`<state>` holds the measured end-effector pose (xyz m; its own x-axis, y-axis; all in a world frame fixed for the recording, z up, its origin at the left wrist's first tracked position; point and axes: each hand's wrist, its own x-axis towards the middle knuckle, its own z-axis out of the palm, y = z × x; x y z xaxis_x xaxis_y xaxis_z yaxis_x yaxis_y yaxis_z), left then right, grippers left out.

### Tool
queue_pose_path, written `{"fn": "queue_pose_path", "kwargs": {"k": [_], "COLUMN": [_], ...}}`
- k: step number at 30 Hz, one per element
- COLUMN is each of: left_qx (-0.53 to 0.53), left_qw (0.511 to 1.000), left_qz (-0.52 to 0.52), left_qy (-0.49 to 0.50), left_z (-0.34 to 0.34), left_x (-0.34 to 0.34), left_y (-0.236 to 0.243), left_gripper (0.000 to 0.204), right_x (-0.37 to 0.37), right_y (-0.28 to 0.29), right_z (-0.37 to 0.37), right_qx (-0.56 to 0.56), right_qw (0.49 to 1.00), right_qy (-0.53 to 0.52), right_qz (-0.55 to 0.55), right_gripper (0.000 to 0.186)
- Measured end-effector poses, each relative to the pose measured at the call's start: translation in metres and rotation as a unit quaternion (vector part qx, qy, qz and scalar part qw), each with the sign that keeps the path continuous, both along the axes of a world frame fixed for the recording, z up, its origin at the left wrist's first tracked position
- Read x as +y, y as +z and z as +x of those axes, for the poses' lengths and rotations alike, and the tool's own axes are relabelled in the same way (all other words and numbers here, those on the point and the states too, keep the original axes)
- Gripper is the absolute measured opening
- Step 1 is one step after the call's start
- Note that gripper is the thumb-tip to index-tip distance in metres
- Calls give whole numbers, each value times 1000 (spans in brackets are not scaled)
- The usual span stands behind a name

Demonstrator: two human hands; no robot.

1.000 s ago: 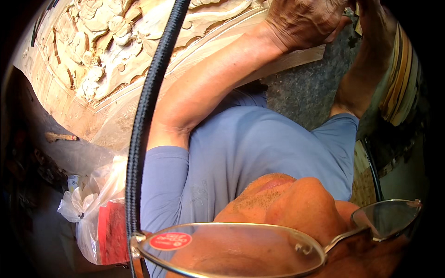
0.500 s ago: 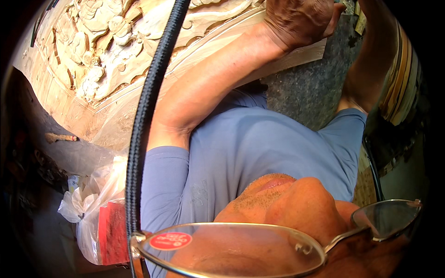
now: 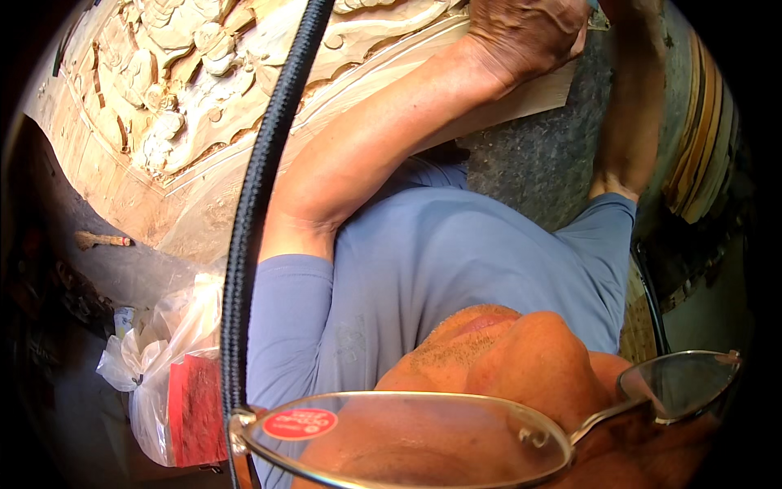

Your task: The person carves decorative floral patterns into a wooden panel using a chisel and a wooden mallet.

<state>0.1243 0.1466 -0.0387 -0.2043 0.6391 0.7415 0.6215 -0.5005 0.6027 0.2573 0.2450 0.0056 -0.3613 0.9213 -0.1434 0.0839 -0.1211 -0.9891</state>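
My left hand (image 3: pixel 525 37) is closed at the top edge, its knuckles turned up, just beyond the border of a pale carved wooden panel (image 3: pixel 195 90). A small bluish bit (image 3: pixel 594 5) peeks out beside its fingers; what the fist grips is mostly hidden. My right forearm (image 3: pixel 631 106) rises along the right side to the top edge, close to the left hand. The right hand itself lies beyond the picture. Scrolls and rounded shapes stand in relief across the panel, with a plain flat border around them.
A dark braided cord (image 3: pixel 265 163) crosses the view from top to bottom. At lower left are a knotted clear plastic bag (image 3: pixel 155 359), a red piece (image 3: pixel 195 407) and a short wooden stick (image 3: pixel 102 240). Curved stacked boards (image 3: pixel 699 130) stand at the right.
My right forearm has swung inward, to the left, toward the left hand. The left hand has shifted slightly to the right and stays closed.
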Motion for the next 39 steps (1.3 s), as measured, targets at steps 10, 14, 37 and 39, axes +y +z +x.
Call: {"fn": "queue_pose_path", "kwargs": {"k": [10,14,37,39], "left_qx": [53,74,-36,-41], "left_qw": [978,974,978,964], "left_qz": [163,155,-111,-165], "left_qy": [-118,-145,-172,-205], "left_z": [21,23,-58,-60], "left_x": [-25,-32,-112,-107], "left_y": [-3,-8,-2,4], "left_gripper": [33,37,89,88], "right_x": [-49,-65,-109,-95], "right_y": [-28,-19,33,30], "right_z": [56,72,-51,-58], "right_qx": [293,306,434,450], "right_qw": [950,942,891,868], "right_qy": [-93,-133,94,145], "right_qz": [-52,-21,97,151], "right_gripper": [35,41,43,48]}}
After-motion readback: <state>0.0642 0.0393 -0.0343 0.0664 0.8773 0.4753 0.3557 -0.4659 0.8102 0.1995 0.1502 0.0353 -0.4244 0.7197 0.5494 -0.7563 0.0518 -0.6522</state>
